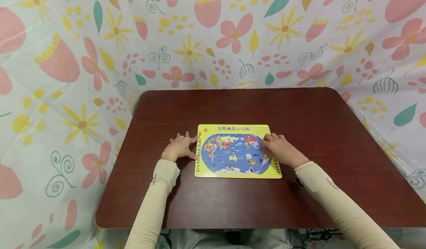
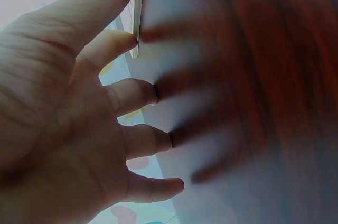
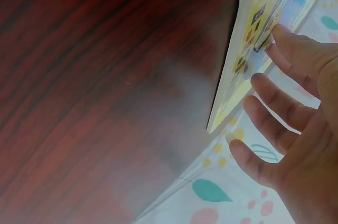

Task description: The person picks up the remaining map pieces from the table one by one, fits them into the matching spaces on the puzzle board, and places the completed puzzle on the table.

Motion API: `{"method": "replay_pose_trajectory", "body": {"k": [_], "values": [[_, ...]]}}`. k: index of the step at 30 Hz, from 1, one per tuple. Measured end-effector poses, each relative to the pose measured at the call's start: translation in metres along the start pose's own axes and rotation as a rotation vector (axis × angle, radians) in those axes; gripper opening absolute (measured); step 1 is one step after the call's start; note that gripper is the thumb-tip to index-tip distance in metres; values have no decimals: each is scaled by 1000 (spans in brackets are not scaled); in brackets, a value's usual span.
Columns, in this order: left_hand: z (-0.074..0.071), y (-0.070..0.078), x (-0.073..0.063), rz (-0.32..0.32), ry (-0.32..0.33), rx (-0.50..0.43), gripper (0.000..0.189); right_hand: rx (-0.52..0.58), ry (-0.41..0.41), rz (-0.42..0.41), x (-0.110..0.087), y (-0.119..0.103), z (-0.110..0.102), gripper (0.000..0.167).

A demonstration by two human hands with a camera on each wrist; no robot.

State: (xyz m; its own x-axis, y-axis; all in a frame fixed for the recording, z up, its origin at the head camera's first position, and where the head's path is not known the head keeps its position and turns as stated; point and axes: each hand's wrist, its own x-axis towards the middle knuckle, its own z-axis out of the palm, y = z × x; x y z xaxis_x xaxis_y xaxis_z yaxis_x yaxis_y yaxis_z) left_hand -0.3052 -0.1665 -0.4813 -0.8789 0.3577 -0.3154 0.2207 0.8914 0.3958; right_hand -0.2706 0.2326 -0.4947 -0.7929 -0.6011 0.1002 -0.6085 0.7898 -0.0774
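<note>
A yellow-bordered world map puzzle lies flat on the table, its blue oval map printed with continents, animals and a ship. At its left edge my left hand rests with fingers spread, and in the left wrist view the thumb and index finger touch the board's side. Over the right end of the oval is my right hand. Its thumb and index finger pinch the edge of a puzzle piece, which stands slightly raised from the board; the other fingers are spread loosely. From the head view, the hand covers most of this piece.
The dark red-brown wooden table has rounded back corners. A flower-printed cloth hangs behind and around it. Black cables show below the front edge at the right, and the person's lap is at the front middle.
</note>
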Motion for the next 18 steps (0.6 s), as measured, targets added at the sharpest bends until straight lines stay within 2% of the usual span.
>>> {"method": "replay_pose_trajectory", "body": {"k": [18], "values": [[-2,2,-3,-10,8,6,93,-4,10,0,1,4,-4,12]]}}
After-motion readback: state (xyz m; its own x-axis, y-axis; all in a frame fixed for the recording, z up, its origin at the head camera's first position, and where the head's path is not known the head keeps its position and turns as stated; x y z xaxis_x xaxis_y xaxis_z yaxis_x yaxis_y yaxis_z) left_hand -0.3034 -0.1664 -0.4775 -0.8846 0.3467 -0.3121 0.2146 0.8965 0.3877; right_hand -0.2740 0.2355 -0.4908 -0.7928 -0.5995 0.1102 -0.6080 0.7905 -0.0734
